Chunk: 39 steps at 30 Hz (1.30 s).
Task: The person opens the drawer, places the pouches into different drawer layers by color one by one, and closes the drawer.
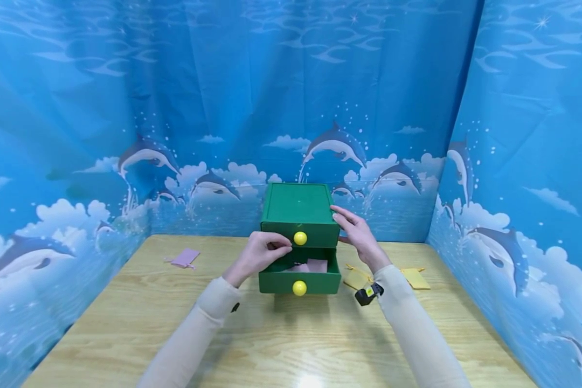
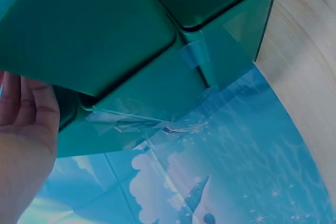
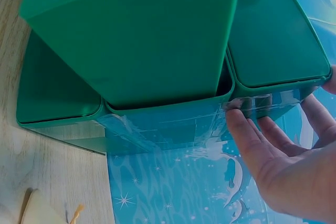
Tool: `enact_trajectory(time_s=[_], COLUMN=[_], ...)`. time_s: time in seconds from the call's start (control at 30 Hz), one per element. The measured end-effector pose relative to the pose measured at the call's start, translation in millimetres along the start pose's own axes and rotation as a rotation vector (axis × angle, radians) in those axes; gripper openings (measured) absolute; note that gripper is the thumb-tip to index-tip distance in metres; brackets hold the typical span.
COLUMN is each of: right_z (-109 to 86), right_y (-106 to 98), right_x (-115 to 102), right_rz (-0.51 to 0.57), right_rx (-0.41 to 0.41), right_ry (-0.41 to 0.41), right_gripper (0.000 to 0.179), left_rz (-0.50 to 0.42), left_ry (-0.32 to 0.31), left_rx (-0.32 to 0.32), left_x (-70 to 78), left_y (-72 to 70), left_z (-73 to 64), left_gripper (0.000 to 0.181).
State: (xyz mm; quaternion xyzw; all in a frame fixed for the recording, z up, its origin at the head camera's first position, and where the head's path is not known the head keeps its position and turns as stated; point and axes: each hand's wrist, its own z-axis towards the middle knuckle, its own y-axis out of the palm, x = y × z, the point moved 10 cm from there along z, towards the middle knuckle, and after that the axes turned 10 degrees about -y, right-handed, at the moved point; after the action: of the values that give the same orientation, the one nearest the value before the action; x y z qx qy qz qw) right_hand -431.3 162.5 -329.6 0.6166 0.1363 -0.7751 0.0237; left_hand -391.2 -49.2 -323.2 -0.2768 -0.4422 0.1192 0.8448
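A small green drawer cabinet [image 1: 298, 202] has its middle drawer [image 1: 276, 283] pulled out, with pink cloth [image 1: 317, 265] lying inside. My left hand [image 1: 262, 251] is over that drawer's left side, its thumb and index fingertips close together near the upper drawer's yellow knob [image 1: 299, 238]. The left wrist view shows its fingers [image 2: 43, 103] reaching past the drawer's edge, their tips hidden; I cannot tell whether they hold anything. With fairly straight fingers, my right hand [image 1: 361, 238] touches the cabinet's right side near the top; its fingertips meet the taped side in the right wrist view.
A lilac drawstring pouch [image 1: 187, 257] lies on the wooden table [image 1: 126, 312] to the left. Two yellow pouches, one nearer [image 1: 356, 278] and one farther right [image 1: 416, 278], lie right of the cabinet. A dolphin-print curtain [image 1: 233, 118] surrounds the table's back and sides.
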Motion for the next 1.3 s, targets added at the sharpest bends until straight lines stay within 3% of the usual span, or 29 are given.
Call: enact_trajectory(time_s=[0.33,0.67,0.9,1.13,1.3], right_z=[-0.9,-1.2,-1.7,-2.6,-2.7], right_y=[0.7,1.5,1.8,0.9,1.9], right_x=[-1.4,-2.0,-2.9,-4.2,-4.7], right_rz=[-0.007,0.006,0.000,-0.001,-0.004], right_rx=[-0.006,-0.007,-0.006,0.000,-0.004], right_ry=[-0.002,-0.003,-0.001,-0.004,-0.004], right_gripper=[0.051,0.051,0.051,0.051,0.051], left_rz=[-0.146,-0.193,-0.207,-0.202,-0.216], left_ry=[-0.064,-0.159,-0.188,-0.250,-0.302], left_rx=[0.085,0.118,0.136,0.209,0.259], left_x=[-15.3,-32.2,-17.2,-75.1,-95.0], left_y=[-23.5,-40.0,-59.4,-73.3,-90.7], left_z=[-5.9,-11.7,-26.6,-30.4,-41.1], left_gripper=[0.014,0.018,0.019,0.025,0.029])
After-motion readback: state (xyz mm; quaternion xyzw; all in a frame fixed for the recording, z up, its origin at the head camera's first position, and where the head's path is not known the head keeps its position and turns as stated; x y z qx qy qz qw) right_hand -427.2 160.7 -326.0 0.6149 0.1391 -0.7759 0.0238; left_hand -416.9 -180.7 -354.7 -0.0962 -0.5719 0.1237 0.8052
